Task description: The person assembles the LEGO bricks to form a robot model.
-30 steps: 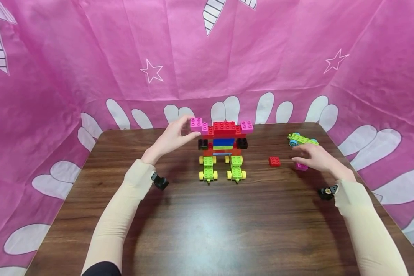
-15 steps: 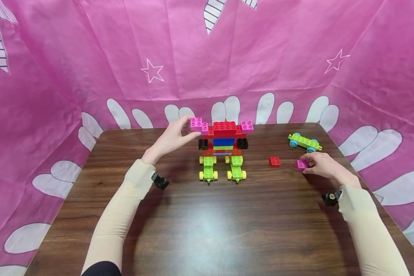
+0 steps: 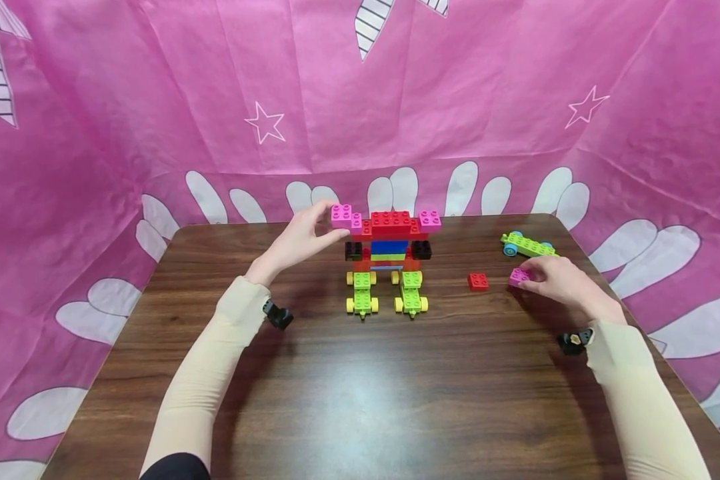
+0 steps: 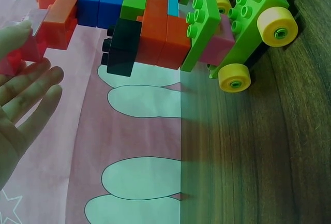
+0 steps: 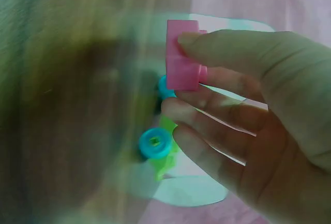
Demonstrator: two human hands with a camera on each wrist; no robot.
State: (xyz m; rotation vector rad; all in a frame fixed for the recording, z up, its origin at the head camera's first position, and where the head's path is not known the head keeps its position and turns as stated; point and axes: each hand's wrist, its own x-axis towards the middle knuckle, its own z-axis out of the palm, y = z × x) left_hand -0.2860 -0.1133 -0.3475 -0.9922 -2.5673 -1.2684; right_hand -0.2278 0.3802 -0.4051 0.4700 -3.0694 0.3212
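A figure of building blocks stands at the table's middle, with red, blue, green and black blocks above two lime wheeled bases. At its upper left, my left hand pinches a pink block between thumb and fingers; the left wrist view shows only part of that grip. Over on the right, my right hand holds a loose pink block by its sides. In the right wrist view the thumb presses one side of this pink block, and it appears lifted off the table.
A red block lies between the figure and my right hand. Behind that hand is a lime car base with blue wheels, partly covered by it. A pink patterned cloth hangs behind the wooden table.
My right hand has come back from near the lime car base, taken hold of the loose pink block and shifted it slightly up and left. The left hand stays put at the figure.
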